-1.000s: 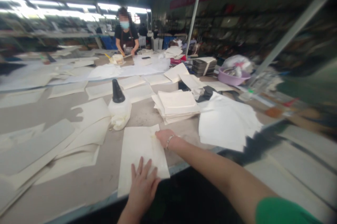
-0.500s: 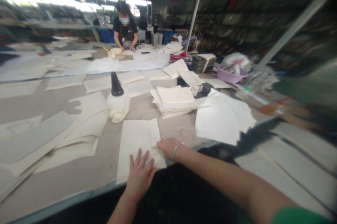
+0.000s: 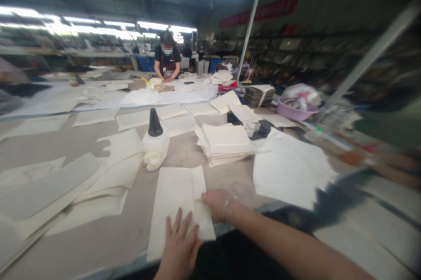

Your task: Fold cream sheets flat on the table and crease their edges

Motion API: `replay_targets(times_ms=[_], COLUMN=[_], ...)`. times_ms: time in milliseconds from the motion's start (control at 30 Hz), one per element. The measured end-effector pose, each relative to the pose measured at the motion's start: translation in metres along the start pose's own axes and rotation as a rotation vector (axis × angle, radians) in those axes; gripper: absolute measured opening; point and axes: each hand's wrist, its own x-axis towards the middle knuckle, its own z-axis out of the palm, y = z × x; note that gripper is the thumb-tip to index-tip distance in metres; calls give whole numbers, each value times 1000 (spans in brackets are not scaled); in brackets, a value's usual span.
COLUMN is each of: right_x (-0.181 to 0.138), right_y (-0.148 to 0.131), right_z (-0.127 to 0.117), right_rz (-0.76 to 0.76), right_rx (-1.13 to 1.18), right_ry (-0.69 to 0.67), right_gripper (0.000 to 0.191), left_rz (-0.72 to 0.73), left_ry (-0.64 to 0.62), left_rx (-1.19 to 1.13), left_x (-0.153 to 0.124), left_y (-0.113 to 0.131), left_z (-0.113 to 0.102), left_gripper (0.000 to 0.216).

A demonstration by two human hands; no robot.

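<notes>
A cream sheet (image 3: 173, 192) with a raised or folded strip along its right side lies at the table's near edge. My left hand (image 3: 180, 242) rests flat on its lower part with the fingers spread. My right hand (image 3: 215, 203) is closed at the sheet's right side, around a narrow pale stick-like tool (image 3: 198, 200). Only the tool's tip shows; the rest is hidden in the fist. Just beyond the sheet stands a white bottle (image 3: 156, 144) with a black cone-shaped nozzle (image 3: 154, 123).
A stack of cream pieces (image 3: 226, 140) and a pile of white sheets (image 3: 291, 168) lie to the right. Overlapping large pieces (image 3: 108, 205) cover the left. Farther back are a purple basin (image 3: 296, 111), a metal pole (image 3: 250, 30) and a person (image 3: 167, 58) working across the table.
The camera has tilted up, so everything sits lower in view and more ceiling shows. Both hands keep nearly the same places on the sheet.
</notes>
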Motion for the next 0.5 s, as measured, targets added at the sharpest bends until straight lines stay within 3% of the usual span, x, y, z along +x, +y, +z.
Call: replay_targets(times_ms=[167,267,367,500], right_x=[63,79,69,33], right_y=[24,28,20,1], right_z=[-22,-26,-27,-20], right_rz=[158,177,168,113], right_rx=[3,8,10,6], right_ry=[52,71,55,28], right_gripper=[27,30,27,25], left_rz=[15,26,-7,4], left_ry=[48,92,188,309], left_rx=[21,25,40,106], left_x=[0,-2,-3,-3], left_y=[-1,-2,-2,-7], left_z=[4,11,25,43], left_gripper=[32,32,23,10])
